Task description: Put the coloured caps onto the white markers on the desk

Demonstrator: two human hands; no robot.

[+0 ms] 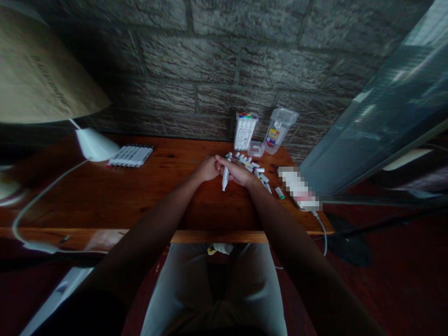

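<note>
The right hand grasps a white, cylindrical marker, presumably steadying it beside the left hand, whose grip cannot be told.

1. Right hand grips a white marker pointing to six o'clock; left hand adjoins it.
2. Loose markers lie at three o'clock from the hands.
3. Filled marker case at one, clear case at two.
4. Marker row at nine, beside a lamp.
</note>
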